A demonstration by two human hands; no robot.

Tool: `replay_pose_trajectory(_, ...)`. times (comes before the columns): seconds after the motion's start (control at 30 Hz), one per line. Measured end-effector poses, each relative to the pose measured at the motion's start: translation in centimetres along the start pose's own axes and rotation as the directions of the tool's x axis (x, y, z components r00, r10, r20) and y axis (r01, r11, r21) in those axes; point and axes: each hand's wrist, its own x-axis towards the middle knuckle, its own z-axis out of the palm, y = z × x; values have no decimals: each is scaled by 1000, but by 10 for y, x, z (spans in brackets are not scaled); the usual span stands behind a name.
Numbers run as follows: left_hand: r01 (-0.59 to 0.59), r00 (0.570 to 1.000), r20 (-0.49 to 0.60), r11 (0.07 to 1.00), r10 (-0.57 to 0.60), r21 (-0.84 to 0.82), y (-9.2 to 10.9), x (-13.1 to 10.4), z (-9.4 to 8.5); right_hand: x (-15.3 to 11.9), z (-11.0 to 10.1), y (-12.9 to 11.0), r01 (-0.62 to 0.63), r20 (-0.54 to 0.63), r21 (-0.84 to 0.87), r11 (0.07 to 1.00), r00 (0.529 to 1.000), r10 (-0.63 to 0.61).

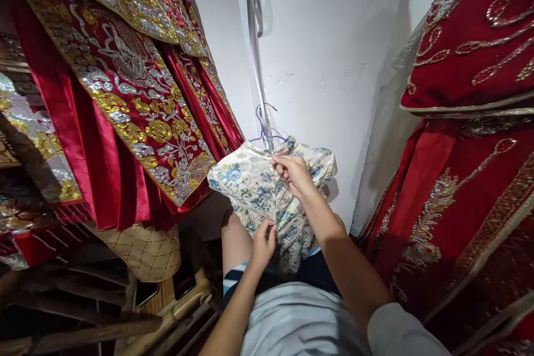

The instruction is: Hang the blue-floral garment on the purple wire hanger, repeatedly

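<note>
A short-sleeved floral garment in cream, blue and green hangs on a purple wire hanger in front of my body. A seam or zip line runs down its middle. My right hand pinches the garment near the neckline, at the top of that line. Lower on the same line, my left hand has its fingers closed on the cloth. The lower part of the garment falls between my legs.
Red costumes with gold and silver sequins hang at the left, beaded red ones at the right. A white wall stands behind. Wooden chair-like frames are at the lower left.
</note>
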Motion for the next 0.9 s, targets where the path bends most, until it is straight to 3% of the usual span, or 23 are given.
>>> replay_pose_trajectory(0.13,21,991,132,1000,-18,-17,-2,-11,-9,0,-1,1,23,-10,3,1000,1000,-23)
replay_pose_trajectory(0.23,-10,980,198,1000,7,14,12,-1,-19,-3,-6,0,68,0,-48,997,998,-68)
replay_pose_trajectory(0.33,-91,995,46,995,92,-27,49,33,-35,-10,-11,-1,125,24,-93,988,992,-124)
replay_pose_trajectory(0.43,-231,955,-196,973,224,-14,97,81,-52,-15,-12,-5,153,74,-160,975,987,-143)
replay_pose_trajectory(0.5,-351,910,-189,929,368,121,124,110,-58,-14,-11,-8,178,117,-205,962,981,-156)
replay_pose_trajectory(0.57,-451,869,-103,860,484,240,142,132,-58,-11,-9,-11,221,161,-236,946,969,-187)
replay_pose_trajectory(0.63,-503,834,-66,804,548,318,153,143,-57,-7,-10,-8,265,167,-267,926,960,-227)
replay_pose_trajectory(0.7,-510,810,-118,790,574,341,158,147,-59,-5,-14,3,276,112,-327,904,961,-253)
replay_pose_trajectory(0.8,-434,781,-374,866,500,250,150,149,-79,-13,-25,34,204,28,-410,889,977,-212)
replay_pose_trajectory(0.9,-285,739,-660,951,135,-124,118,150,-112,-34,-37,66,75,14,-366,927,997,-75)
